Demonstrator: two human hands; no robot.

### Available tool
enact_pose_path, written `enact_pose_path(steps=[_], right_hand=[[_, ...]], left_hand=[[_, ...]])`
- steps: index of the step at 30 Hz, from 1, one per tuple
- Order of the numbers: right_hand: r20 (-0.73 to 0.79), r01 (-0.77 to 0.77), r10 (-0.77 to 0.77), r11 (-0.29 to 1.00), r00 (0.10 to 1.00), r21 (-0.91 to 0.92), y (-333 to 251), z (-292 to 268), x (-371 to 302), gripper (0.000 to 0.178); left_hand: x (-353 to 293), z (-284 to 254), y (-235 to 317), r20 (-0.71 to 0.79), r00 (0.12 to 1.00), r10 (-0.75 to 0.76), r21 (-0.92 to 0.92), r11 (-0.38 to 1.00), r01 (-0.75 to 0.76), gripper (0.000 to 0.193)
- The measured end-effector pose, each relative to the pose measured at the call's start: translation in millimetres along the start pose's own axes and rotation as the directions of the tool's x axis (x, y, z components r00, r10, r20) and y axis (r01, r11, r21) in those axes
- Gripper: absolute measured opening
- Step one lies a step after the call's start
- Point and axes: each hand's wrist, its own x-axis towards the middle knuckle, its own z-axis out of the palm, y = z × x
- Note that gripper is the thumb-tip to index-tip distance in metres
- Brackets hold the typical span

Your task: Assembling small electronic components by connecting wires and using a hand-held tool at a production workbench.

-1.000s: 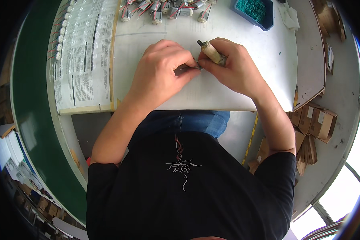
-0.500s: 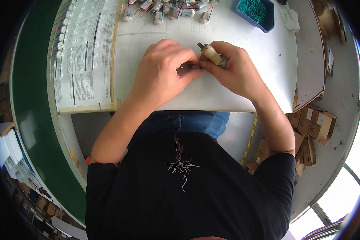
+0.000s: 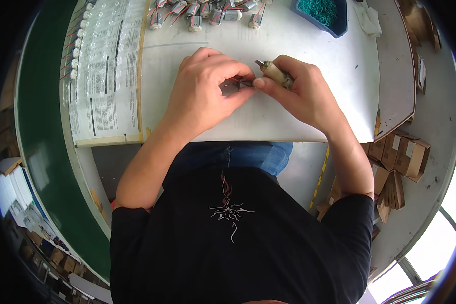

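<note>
Over the white tabletop, my left hand [image 3: 200, 83] curls its fingertips around a small silver motor [image 3: 231, 89] with red and dark wires. Much of the motor is hidden by the fingers. Close on its right, my right hand [image 3: 309, 93] is closed around a tan-handled tool [image 3: 274, 73] with a short metal tip pointing up and left, away from the motor. The tool's exact kind does not show. My right thumb tip is at the wire end of the motor, and whether it touches cannot be made out.
Several silver motors with red and dark wires [image 3: 195, 23] lie in a pile at the far side. A blue bin [image 3: 313, 24] of green bits [image 3: 319, 10] stands far right, near a white cloth [image 3: 368, 20]. Clear plastic trays [image 3: 100, 45] cover printed sheets at left, beside a row of white-ended motors [image 3: 77, 43].
My right hand has shifted a little right with the tool, and its thumb has straightened. More of the motor and its wires shows between my left fingers. The whole view has shifted slightly.
</note>
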Motion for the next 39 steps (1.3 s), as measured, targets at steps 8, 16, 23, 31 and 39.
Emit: enact_pose_path(steps=[8, 16, 23, 31, 39], right_hand=[[-0.150, 0.307, -0.388, 0.868, 0.909, -0.390, 21, 14, -6, 0.039], [-0.163, 0.351, -0.557, 0.696, 0.814, -0.626, 27, 26, -5, 0.045], [-0.111, 0.274, -0.451, 0.701, 0.886, -0.659, 24, 29, -9, 0.036], [-0.044, 0.255, -0.383, 0.693, 0.923, -0.675, 23, 29, -7, 0.037], [-0.048, 0.381, -0.497, 0.721, 0.866, -0.579, 30, 25, -8, 0.037]], left_hand=[[2, -2, 2, 0.028, 1.000, 0.002, -0.022, 1.000, -0.001, 0.022], [1, 1, -1, -0.002, 1.000, 0.021, -0.001, 1.000, -0.021, 0.022], [-1, 2, -2, 0.004, 1.000, -0.018, 0.004, 1.000, 0.018, 0.019], [2, 0, 0, -0.010, 1.000, 0.012, 0.001, 1.000, -0.012, 0.024], [0, 0, 0, 0.027, 0.998, -0.049, -0.021, 0.999, 0.049, 0.017]])
